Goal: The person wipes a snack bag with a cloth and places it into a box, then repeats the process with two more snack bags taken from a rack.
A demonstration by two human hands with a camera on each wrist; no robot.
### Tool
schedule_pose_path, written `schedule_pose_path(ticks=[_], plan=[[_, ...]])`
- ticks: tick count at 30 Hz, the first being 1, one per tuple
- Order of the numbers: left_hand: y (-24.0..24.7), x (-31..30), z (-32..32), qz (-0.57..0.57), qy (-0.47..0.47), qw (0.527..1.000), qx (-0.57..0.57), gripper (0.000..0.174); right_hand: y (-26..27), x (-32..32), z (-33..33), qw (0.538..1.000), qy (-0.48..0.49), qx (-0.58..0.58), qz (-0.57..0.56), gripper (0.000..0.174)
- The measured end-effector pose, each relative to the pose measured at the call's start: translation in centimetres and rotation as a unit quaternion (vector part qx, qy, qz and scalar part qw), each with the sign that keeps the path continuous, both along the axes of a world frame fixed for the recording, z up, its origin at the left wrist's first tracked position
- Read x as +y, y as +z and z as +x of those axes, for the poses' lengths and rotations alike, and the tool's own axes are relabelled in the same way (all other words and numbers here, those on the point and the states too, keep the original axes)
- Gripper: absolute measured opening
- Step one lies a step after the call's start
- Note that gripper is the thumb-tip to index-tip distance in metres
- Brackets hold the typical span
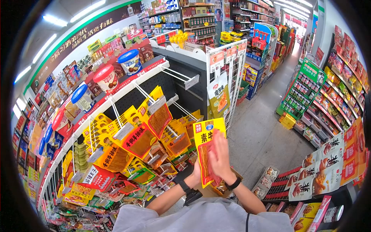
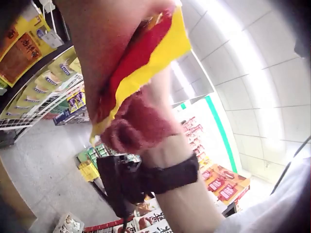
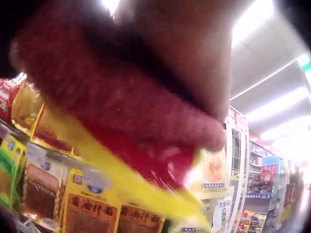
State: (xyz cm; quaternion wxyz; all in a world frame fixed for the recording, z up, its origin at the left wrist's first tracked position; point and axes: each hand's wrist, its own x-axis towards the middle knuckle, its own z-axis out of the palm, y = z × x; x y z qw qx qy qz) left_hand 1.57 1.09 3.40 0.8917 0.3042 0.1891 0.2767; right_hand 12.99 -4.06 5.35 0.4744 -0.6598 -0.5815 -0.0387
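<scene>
A yellow and red snack packet (image 1: 205,135) stands upright between my two hands, close to my body in the head view. My left hand (image 1: 196,173) holds it from behind at the left edge, with most of its fingers hidden by the packet. Across the front lies my right hand (image 1: 220,156), its straight fingers pointing up along the packet. In the left wrist view the packet (image 2: 160,56) runs between the left hand (image 2: 104,43) and the reddish, blurred right hand (image 2: 141,121). The right wrist view has the right hand (image 3: 121,97) close over the packet (image 3: 141,179).
Hooks on the rack at left carry several yellow snack packets (image 1: 139,141). Tubs with coloured lids (image 1: 129,62) line its top shelf. A white wire panel (image 1: 235,73) stands ahead. To the right are a green display stand (image 1: 303,91) and hanging white packets (image 1: 320,166), beyond the aisle floor (image 1: 259,131).
</scene>
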Motion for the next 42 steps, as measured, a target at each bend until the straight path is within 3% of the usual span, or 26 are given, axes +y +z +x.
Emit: schedule_pose_path(ticks=[1,3,5,6,8,9,10,11,13,14,16,18,23,25,27,29,30,33,37,39,40,41,42], plan=[[-0.9,0.6,-0.1,-0.001,-0.018,0.999,-0.04,0.063,-1.1,0.4,0.9,0.998,-0.045,0.042,-0.003,0.065],[-1.8,1.6,-0.1,0.048,-0.01,0.99,-0.133,0.065,-3.4,-0.3,-0.8,0.991,-0.026,0.134,-0.009,0.068],[-3.3,2.5,0.2,0.123,-0.014,0.975,-0.187,0.066,-2.9,-1.6,-4.5,0.998,0.033,0.053,-0.006,0.07],[-6.1,0.6,1.5,-0.159,0.055,0.912,-0.374,0.074,-1.6,-2.1,-5.9,0.995,0.075,0.071,-0.008,0.071],[-7.1,-0.7,2.1,-0.292,0.089,0.868,-0.391,0.077,-1.3,-1.4,-4.6,0.994,0.095,0.06,-0.012,0.069],[-5.0,0.6,1.0,-0.15,0.055,0.956,-0.246,0.072,-1.3,-0.9,-3.5,0.993,0.107,0.056,-0.015,0.068],[-3.7,1.2,0.3,0.001,0.017,0.996,-0.089,0.067,-1.9,-0.2,-2.1,0.997,0.074,0.033,-0.003,0.066],[-4.4,1.1,0.2,0.03,0.032,0.997,-0.059,0.066,-3.1,0.5,-0.6,0.999,0.029,0.042,-0.014,0.064],[-2.7,0.3,-0.4,0.032,0.013,0.999,-0.023,0.065,-4.8,1.3,1.0,0.981,-0.008,0.191,-0.021,0.062],[-2.7,0.5,-0.4,0.05,0.015,0.997,-0.058,0.065,-5.9,1.0,0.3,0.974,0.004,0.226,-0.032,0.061],[-3.3,1.2,-0.4,0.086,0.02,0.988,-0.13,0.064,-4.8,-0.8,-3.0,0.981,0.039,0.189,-0.017,0.064],[-4.1,1.3,-0.6,0.091,0.021,0.991,-0.099,0.063,-2.5,-2.3,-6.1,0.98,0.101,0.172,-0.014,0.068],[-4.6,-0.9,1.4,0.081,0.058,0.995,0.011,0.062,-2.5,0.3,-1.3,0.976,0.105,0.19,0.028,0.065],[-4.7,-1.8,0.6,0.108,-0.007,0.994,0.005,0.059,-2.2,0.5,0.8,0.958,0.053,0.281,0.022,0.061],[-5.8,-0.7,0.4,0.218,-0.02,0.974,-0.063,0.064,-3.5,0.1,-1.0,0.924,0.098,0.369,0.03,0.061],[-3.7,0.6,-0.3,0.183,-0.032,0.98,-0.076,0.071,-5.2,-0.7,-3.6,0.88,0.144,0.451,0.038,0.061],[0.1,0.4,0.3,0.327,0.02,0.944,-0.045,0.075,-5.1,-1.3,-4.8,0.88,0.132,0.455,0.019,0.06],[-1.4,0.7,0.9,0.326,0.02,0.945,-0.013,0.074,-4.6,-3.2,-6.4,0.883,0.112,0.455,-0.019,0.06],[1.0,-1.2,1.4,0.369,0.023,0.929,0.008,0.074,-7.0,-2.0,-1.9,0.906,0.133,0.403,-0.003,0.061],[-0.3,-1.0,1.7,0.406,-0.004,0.914,0.01,0.075,-6.9,-0.9,0.1,0.917,0.142,0.374,0.006,0.061],[-0.5,-1.0,1.6,0.426,-0.007,0.905,0.002,0.076,-3.5,-0.1,-0.6,0.885,0.176,0.419,0.103,0.059],[-0.6,-1.0,1.6,0.447,-0.01,0.894,-0.005,0.077,-5.0,0.2,-0.4,0.839,0.178,0.508,0.079,0.061],[-0.5,-0.9,1.6,0.469,-0.012,0.883,-0.011,0.077,-4.2,-0.1,-1.0,0.854,0.179,0.481,0.086,0.062]])
